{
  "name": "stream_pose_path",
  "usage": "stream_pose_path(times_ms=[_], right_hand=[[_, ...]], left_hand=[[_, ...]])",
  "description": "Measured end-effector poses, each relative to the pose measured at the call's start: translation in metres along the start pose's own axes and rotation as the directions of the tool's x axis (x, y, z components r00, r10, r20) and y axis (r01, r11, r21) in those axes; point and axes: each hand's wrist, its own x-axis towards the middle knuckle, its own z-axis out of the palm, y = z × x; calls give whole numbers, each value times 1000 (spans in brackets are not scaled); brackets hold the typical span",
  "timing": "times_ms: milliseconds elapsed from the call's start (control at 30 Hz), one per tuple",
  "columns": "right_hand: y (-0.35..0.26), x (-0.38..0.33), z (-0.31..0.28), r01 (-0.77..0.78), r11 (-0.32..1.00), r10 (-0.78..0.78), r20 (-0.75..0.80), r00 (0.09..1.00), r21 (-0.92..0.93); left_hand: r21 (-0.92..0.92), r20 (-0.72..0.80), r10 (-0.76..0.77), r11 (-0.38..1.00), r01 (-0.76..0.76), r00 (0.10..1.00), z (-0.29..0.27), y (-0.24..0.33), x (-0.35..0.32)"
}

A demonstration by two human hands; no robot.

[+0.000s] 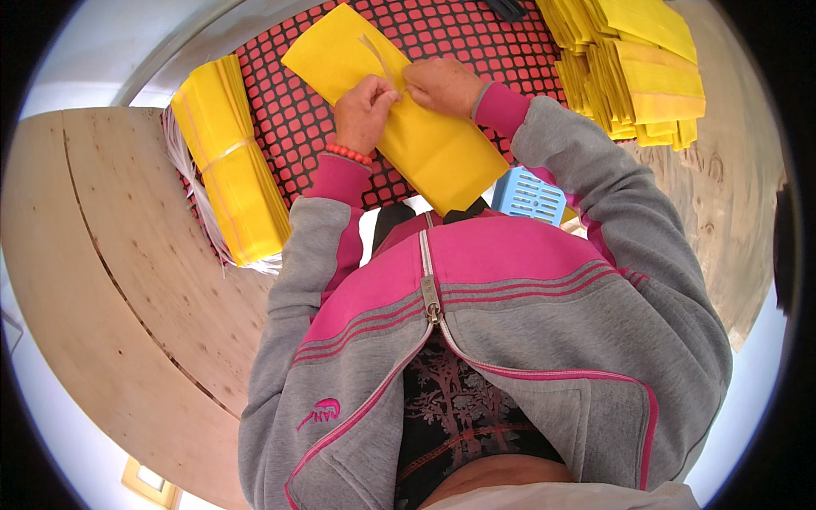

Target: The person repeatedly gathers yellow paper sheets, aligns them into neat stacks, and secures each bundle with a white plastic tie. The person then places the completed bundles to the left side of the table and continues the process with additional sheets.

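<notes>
Grey-and-pink jacket (527,255) fills the near view, a wooden table (170,297) curving past it. Across the red-and-black mat (285,102), a yellow pile (654,76) at right and a banded yellow stack (225,170) at left stand apart, presumably to free the middle. Between them a yellow bundle (450,161) lies aslant, likely so both hands reach its middle. Left hand (364,115) and right hand (446,85) pinch narrowly on a pale strip (371,49) (partly hidden by fingers). Leftward some mat shows; the bundle's near edge crowds the jacket.
</notes>
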Motion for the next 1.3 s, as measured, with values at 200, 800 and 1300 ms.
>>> stream_pose_path(times_ms=[200,800,1300], right_hand=[[3,-4,-28,-16,998,11,89,996,56],[-16,12,-11,-288,726,324,59,944,624],[-24,-14,-1,-230,925,259,-59,964,302]], left_hand=[[-207,129,-231,945,253,965,-3,2,13],[344,72,149,924,-164,986,3,9,7],[-455,131,-328,818,351,935,2,-4,12]])
